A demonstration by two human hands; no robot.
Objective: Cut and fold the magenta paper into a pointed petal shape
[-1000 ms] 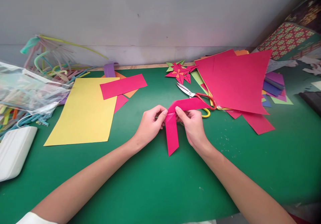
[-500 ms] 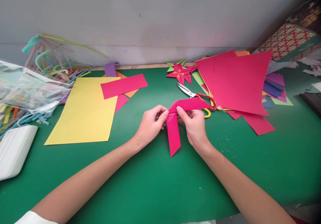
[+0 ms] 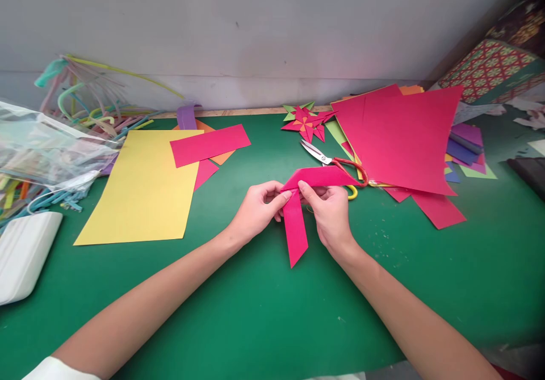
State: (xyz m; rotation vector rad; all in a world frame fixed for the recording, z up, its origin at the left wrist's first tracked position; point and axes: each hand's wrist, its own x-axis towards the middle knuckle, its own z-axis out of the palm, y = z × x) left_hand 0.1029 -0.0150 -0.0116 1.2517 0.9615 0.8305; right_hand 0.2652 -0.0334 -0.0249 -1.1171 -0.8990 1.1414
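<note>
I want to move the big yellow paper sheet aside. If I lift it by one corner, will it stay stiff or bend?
The yellow paper sheet lies flat and thin on the green table, so it would probably droop. It looks light, likely sliding easily when pushed.

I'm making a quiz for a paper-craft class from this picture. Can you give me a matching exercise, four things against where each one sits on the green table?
Things:
1. folded pink strip
2. scissors
3. yellow sheet
4. paper star

Places:
A. flat on the table, left of the hands, partly under a pink rectangle
B. near the back edge, close to the wall
C. pinched between the left hand and the right hand
D. just behind the hands, handles tucked under the big pink sheets

Pairs: 1-C, 2-D, 3-A, 4-B
</note>
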